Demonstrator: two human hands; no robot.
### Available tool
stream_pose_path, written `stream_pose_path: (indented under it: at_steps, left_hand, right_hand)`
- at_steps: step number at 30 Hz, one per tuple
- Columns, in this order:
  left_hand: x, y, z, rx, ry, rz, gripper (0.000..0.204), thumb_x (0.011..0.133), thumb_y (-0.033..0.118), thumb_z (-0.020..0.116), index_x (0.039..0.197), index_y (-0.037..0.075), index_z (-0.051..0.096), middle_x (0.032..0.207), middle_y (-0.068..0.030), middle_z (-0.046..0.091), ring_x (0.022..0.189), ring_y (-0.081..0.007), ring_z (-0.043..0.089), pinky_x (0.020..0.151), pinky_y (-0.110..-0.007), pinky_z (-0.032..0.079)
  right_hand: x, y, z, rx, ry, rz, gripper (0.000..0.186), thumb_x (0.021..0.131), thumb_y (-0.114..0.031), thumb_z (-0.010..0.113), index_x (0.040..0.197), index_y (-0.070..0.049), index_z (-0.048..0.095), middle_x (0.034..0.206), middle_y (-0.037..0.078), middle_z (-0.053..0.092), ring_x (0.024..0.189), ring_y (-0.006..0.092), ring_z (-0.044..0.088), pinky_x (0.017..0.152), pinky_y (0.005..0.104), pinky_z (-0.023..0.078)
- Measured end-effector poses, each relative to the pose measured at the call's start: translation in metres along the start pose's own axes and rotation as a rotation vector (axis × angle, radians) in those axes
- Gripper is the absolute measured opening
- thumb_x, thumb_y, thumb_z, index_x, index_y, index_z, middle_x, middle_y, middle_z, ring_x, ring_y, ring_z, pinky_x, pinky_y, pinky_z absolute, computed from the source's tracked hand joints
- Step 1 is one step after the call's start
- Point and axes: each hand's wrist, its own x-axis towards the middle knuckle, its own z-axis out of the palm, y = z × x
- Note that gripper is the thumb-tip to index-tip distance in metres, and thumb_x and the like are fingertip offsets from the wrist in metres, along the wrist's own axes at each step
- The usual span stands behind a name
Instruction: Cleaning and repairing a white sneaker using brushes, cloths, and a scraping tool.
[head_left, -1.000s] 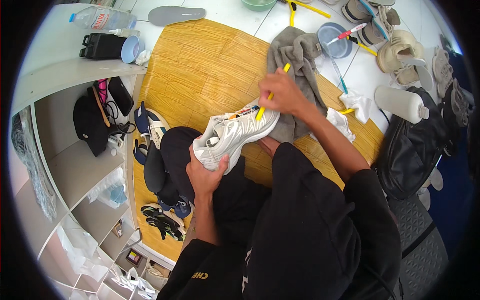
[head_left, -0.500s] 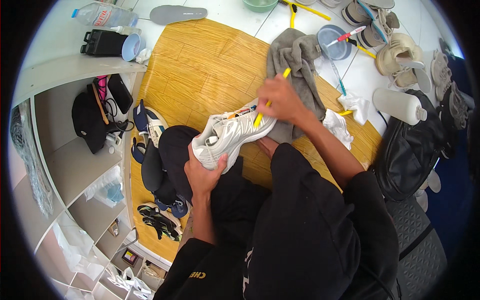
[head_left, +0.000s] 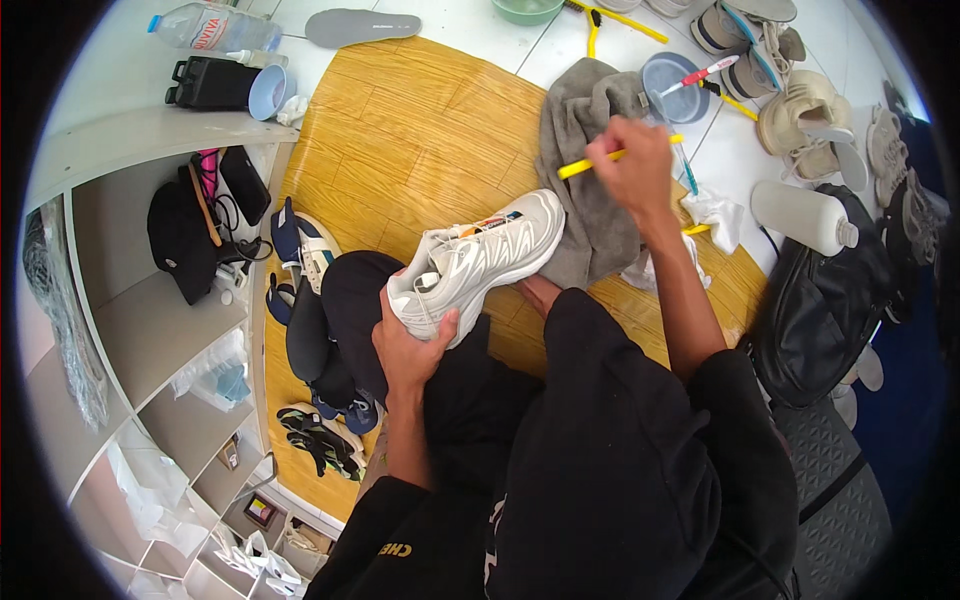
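1. I see the left hand (head_left: 412, 345) gripping the heel end of a white sneaker (head_left: 480, 262), fingers wrapped under the sole and thumb against its side.
2. Sneaker rests on the person's dark-trousered knee, toe pointing toward the grey towel (head_left: 590, 175) and touching its edge.
3. Right hand (head_left: 632, 165) is closed around a yellow-handled brush (head_left: 590, 163), held above the towel, just apart from the sneaker's toe.
4. Towel lies on a wooden board (head_left: 400, 140) on the white tiled floor.
5. Nearby on the floor: white squeeze bottle (head_left: 800, 215), round blue dish (head_left: 668, 75) with a red-and-white toothbrush (head_left: 700, 73) across it, black bag (head_left: 825, 310), beige shoes (head_left: 805, 110).
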Motion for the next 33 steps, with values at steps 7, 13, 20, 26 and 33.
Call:
stream_pose_path:
  at_steps: [7,13,20,26,33]
  left_hand:
    - [0.001,-0.002,0.002,-0.052,-0.004,-0.022,0.071,0.073,0.03,0.084,0.13,0.004,0.051,0.104,-0.0179,0.072,0.095,-0.0279,0.073,0.081,-0.036,0.056]
    - [0.003,0.002,-0.001,-0.062,-0.012,-0.062,0.07,0.075,0.031,0.083,0.129,0.002,0.051,0.104,-0.0182,0.072,0.096,-0.0281,0.072,0.082,-0.036,0.055]
    - [0.004,0.003,0.0,-0.078,0.002,-0.081,0.066,0.077,0.032,0.082,0.127,0.0,0.052,0.105,-0.0186,0.071,0.098,-0.0278,0.071,0.083,-0.036,0.054]
    - [0.007,0.009,-0.002,-0.085,0.013,-0.085,0.064,0.078,0.03,0.082,0.126,-0.001,0.052,0.106,-0.0188,0.071,0.098,-0.0278,0.071,0.084,-0.036,0.053]
    - [0.01,0.012,-0.009,-0.07,0.021,-0.122,0.061,0.08,0.029,0.081,0.125,-0.003,0.054,0.106,-0.0196,0.071,0.098,-0.0269,0.071,0.086,-0.036,0.053]
  right_hand:
    - [-0.006,0.025,-0.046,-0.017,0.129,0.559,0.041,0.095,-0.036,0.063,0.078,0.002,0.061,0.066,0.017,0.061,0.061,0.0317,0.059,0.06,0.0424,0.044]
    - [-0.013,0.051,-0.079,0.011,0.036,0.616,0.023,0.091,-0.024,0.069,0.094,-0.001,0.069,0.082,0.009,0.07,0.067,0.0179,0.061,0.066,0.0321,0.05]
    - [-0.015,0.065,-0.096,-0.102,0.047,0.558,0.016,0.089,-0.014,0.068,0.099,-0.001,0.07,0.088,0.013,0.072,0.074,0.0251,0.068,0.07,0.0362,0.052]
    - [0.002,0.081,-0.092,-0.366,-0.121,0.568,0.014,0.086,-0.013,0.069,0.099,-0.008,0.072,0.097,0.016,0.072,0.085,0.0354,0.069,0.076,0.0441,0.053]
    - [0.025,0.089,-0.087,-0.739,-0.262,0.283,0.01,0.088,-0.015,0.064,0.096,-0.01,0.068,0.094,0.01,0.071,0.091,0.0308,0.067,0.077,0.048,0.045]
